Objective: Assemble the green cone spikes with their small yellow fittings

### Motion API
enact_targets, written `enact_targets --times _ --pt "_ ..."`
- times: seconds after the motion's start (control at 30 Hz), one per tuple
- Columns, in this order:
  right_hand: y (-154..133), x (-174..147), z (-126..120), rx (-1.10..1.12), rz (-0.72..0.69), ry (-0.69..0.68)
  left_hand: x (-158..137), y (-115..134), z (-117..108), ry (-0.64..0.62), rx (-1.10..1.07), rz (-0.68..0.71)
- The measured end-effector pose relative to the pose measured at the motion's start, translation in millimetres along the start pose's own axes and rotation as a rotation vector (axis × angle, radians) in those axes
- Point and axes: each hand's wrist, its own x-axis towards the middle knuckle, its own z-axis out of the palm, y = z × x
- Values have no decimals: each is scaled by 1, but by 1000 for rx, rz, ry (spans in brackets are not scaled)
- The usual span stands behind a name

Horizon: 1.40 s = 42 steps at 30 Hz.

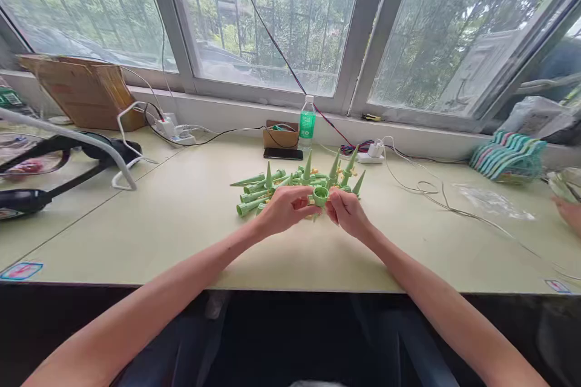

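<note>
Between my two hands is a green plastic cone-shaped piece (pixel 321 195), its round hollow end tipped toward me. My left hand (pixel 287 210) grips it from the left, thumb and fingers closed on its side. My right hand (pixel 347 211) is closed at its right side, with fingertips pinched; what they pinch is too small to make out. Just behind my hands lies a pile of similar green cone pieces (pixel 249 207), some on their sides, several standing point up. Small yellow bits show among them.
Behind the pile are a black phone (pixel 284 154), a small cardboard box (pixel 280 136) and a green-labelled bottle (pixel 307 121). White cables (pixel 447 204) cross the table's right side. Teal hangers (pixel 507 154) and another person's hand (pixel 567 211) are far right. A large carton (pixel 82 92) stands back left.
</note>
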Motion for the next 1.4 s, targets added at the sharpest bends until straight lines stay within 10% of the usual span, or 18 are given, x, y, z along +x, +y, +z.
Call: enact_targets --times 0.63,1.27,1.4 --pt "-6 5 2 -5 63 -18 -1 -4 3 28 129 174" --pt "-3 3 -2 -58 26 57 5 13 -2 40 -242 -289" --pt "-6 2 -3 -85 4 41 5 12 -2 -116 -360 -392"
